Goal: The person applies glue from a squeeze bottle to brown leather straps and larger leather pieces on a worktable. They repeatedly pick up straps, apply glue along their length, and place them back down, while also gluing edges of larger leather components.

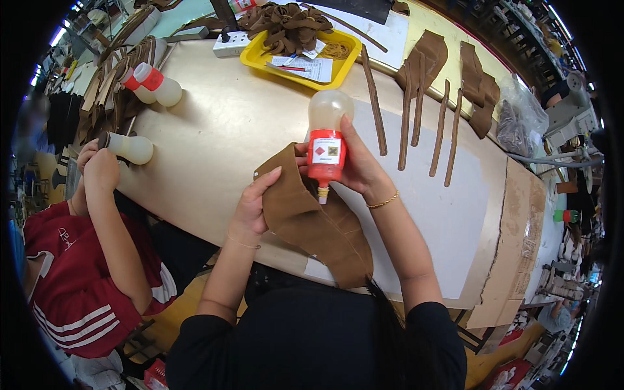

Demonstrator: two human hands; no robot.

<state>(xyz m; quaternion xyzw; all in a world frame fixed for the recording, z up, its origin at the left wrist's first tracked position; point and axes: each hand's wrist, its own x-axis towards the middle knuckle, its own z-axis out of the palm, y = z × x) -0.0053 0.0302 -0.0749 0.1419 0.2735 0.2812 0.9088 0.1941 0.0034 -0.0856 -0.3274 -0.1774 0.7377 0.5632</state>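
Note:
My right hand is wrapped round a glue bottle, a clear squeeze bottle with a red label, tipped so its nozzle points down. Beneath the nozzle lies a curved brown leather piece, with a stitched seam across its lower part. My left hand grips the left edge of that leather, thumb on top and fingers partly hidden behind it. The piece is raised at its upper end, and its lower end reaches the table's near edge. Whether the nozzle touches the leather I cannot tell.
A yellow tray at the back holds brown strips, paper and a pen. Long brown strips and leather pieces lie at right on white paper. On the left, a co-worker in a red shirt holds another bottle; two more bottles stand behind.

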